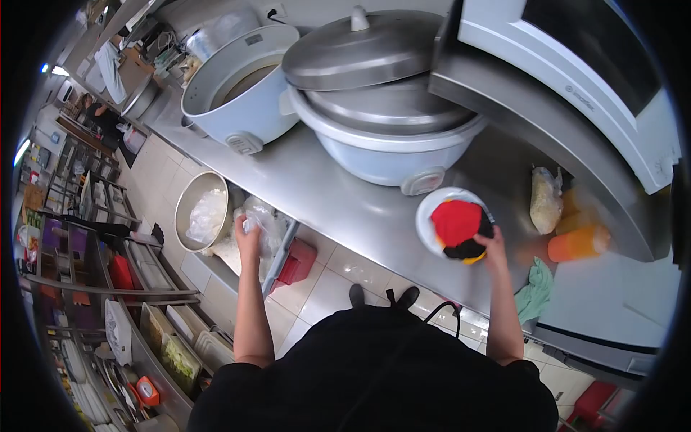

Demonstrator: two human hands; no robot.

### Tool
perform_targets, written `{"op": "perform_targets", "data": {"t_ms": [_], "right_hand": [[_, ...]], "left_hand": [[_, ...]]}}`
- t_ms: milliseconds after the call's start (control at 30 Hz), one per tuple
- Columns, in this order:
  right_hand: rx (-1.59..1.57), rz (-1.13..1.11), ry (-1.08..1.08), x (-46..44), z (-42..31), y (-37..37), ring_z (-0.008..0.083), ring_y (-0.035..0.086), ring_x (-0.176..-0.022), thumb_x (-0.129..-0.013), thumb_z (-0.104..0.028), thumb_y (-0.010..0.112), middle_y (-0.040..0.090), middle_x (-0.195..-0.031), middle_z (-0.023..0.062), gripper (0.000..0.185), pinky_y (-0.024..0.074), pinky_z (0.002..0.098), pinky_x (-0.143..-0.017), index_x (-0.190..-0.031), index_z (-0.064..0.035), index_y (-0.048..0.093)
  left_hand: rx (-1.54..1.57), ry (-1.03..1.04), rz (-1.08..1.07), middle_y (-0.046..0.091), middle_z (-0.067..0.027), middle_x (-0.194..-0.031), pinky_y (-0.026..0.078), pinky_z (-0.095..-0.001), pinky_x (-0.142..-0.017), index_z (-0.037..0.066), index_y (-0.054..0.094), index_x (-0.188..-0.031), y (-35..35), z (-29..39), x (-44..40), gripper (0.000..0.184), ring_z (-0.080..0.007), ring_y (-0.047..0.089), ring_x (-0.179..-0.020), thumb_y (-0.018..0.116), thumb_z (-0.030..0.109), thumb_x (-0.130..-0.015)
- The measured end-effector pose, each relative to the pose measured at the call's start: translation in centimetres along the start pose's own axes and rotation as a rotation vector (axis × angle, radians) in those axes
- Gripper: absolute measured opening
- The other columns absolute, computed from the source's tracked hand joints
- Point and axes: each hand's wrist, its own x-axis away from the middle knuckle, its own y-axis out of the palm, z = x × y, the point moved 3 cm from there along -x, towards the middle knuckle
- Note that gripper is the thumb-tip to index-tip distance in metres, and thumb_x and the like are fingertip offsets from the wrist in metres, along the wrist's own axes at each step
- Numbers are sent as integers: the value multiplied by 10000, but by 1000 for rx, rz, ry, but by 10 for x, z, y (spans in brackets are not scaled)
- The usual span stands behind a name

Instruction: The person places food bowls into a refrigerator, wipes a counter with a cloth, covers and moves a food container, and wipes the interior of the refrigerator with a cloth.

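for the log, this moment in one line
left hand: at clear plastic bag; right hand: touching red, black and yellow cloth; under cloth: round white dish

An open cooker (241, 97) stands on the counter (317, 180), left of a second cooker (392, 147) with a lid (363, 50) on top. Before the second cooker sits a bowl (426, 232); right of it lie a bag (546, 200) and, nearer, a cloth (534, 291).

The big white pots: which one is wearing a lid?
The right-hand pot, with the domed metal lid on top. The left-hand pot is open, so you can see inside.
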Motion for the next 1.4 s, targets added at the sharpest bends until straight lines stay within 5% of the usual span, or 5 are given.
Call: {"op": "perform_targets", "data": {"t_ms": [567,700,800,1100,1400], "right_hand": [[-267,-548,111,-42,34,453,246,509,-975,-650,-287,720,518,-1047,159,608,418,337,-826,-1106,-23,417],[301,-527,-143,-33,-6,398,209,499,-1017,-678,-371,690,475,-1160,166,762,422,290,-825,-1234,13,337],[350,-644,-337,-46,-10,297,183,554,-924,-697,-343,677,569,-1031,139,602,441,278,-786,-1141,10,476],[1355,1169,-195,49,-25,-149,360,364,-1132,-729,-301,570,422,-1200,174,515,293,502,-902,-1171,-68,444],[1353,77,-911,-44,-35,26,312,209,-1253,-797,-472,409,289,-1338,92,543,119,500,-1012,-1255,-182,377]], "left_hand": [[406,-138,-152,551,-119,-931,459,-338,-737,-3,500,-1020,65,23,-108,291,-229,552,-845,515,182,-796],[620,-273,-520,553,-125,-938,453,-376,-747,-4,501,-1019,117,25,-169,523,-231,550,-864,583,434,-746],[223,-175,-201,468,-162,-1127,365,-380,-890,-22,453,-1123,149,45,-167,620,-249,463,-1043,634,407,-714],[-389,502,-231,471,-145,-1121,335,-351,-898,-9,451,-1131,157,25,-94,482,-250,436,-1056,647,195,-741],[-332,462,-739,493,-149,-1079,374,-360,-839,48,582,-886,262,75,133,178,-276,482,-997,597,55,-708]]}}
